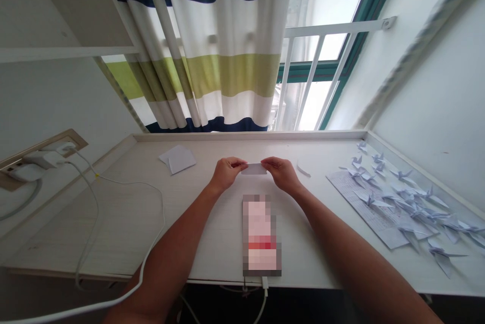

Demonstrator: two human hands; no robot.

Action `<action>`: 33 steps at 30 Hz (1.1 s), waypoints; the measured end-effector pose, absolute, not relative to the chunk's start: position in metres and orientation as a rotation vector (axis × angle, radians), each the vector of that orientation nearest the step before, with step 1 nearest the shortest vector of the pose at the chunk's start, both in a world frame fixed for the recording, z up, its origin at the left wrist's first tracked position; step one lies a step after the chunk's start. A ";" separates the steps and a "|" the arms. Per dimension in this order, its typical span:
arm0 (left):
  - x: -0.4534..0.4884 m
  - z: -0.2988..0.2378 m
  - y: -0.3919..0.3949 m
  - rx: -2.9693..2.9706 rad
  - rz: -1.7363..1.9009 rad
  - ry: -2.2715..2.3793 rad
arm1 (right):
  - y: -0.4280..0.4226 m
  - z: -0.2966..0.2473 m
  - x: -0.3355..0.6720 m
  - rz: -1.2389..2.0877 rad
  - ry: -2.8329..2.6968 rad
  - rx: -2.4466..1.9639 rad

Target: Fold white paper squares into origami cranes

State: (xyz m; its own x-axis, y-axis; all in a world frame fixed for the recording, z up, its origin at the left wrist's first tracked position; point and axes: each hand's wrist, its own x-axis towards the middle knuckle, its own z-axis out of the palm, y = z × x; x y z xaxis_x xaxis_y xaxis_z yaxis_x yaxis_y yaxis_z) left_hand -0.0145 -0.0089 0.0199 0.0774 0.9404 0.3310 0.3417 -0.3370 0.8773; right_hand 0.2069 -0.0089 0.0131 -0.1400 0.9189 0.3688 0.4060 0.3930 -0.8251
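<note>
White wood-grain desk [223, 243] with a raised rim, set against a striped navy, white and green cloth curtain [235, 31] and a white metal railing [339, 28] at the window. Small white folded paper strip [254, 169] is centred near the desk's far side, long axis left-right, parallel to the back rim. Your left hand [226, 172] pinches its left end, your right hand [281, 172] its right. Can't tell if it touches the desk. Loose white square papers [182, 160] off left; curved white paper sliver [302, 168] just beside your right hand. Pixelated phone-shaped slab [261, 233] lies between your forearms. White paper cranes [417, 207] crowd the right, some on a printed sheet [394, 238]. Thin white cable [163, 207] crosses your left forearm.
</note>
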 end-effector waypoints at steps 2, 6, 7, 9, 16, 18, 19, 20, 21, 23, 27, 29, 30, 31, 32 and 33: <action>-0.015 0.018 -0.008 1.825 1.248 1.278 | -0.009 0.013 0.208 0.649 -1.779 -1.189; -0.014 0.020 -0.010 1.908 1.228 1.272 | -0.011 0.017 0.210 0.432 -1.903 -1.164; -0.013 0.021 -0.011 1.903 1.202 1.262 | -0.012 0.019 0.210 0.389 -1.936 -1.142; -0.012 0.024 -0.014 1.872 1.142 1.233 | -0.014 0.023 0.209 0.370 -2.008 -1.089; -0.006 0.025 -0.017 1.543 1.147 1.081 | -0.017 0.029 0.205 0.439 -2.034 -1.042; -0.006 0.024 -0.016 1.471 1.152 1.063 | -0.019 0.030 0.204 0.462 -2.005 -1.039; -0.006 0.024 -0.016 1.455 1.147 1.064 | -0.020 0.030 0.203 0.480 -1.995 -1.039; -0.007 0.024 -0.016 1.445 1.138 1.068 | -0.021 0.031 0.203 0.502 -1.988 -1.041; -0.007 0.025 -0.016 1.439 1.124 1.069 | -0.022 0.031 0.203 0.525 -1.981 -1.048; -0.009 0.026 -0.017 1.451 1.065 1.055 | -0.023 0.033 0.203 0.573 -1.958 -1.075; -0.014 0.028 -0.018 1.541 0.857 1.015 | -0.022 0.034 0.206 0.605 -1.858 -1.132; -0.015 0.029 -0.019 1.562 0.814 1.027 | -0.020 0.034 0.208 0.619 -1.815 -1.135; -0.015 0.029 -0.019 1.569 0.815 1.034 | -0.020 0.033 0.208 0.635 -1.801 -1.131; -0.015 0.029 -0.019 1.574 0.825 1.038 | -0.020 0.033 0.208 0.653 -1.788 -1.126; -0.015 0.029 -0.019 1.578 0.841 1.037 | -0.020 0.033 0.208 0.671 -1.778 -1.122; -0.015 0.030 -0.019 1.579 0.860 1.027 | -0.020 0.033 0.208 0.684 -1.773 -1.120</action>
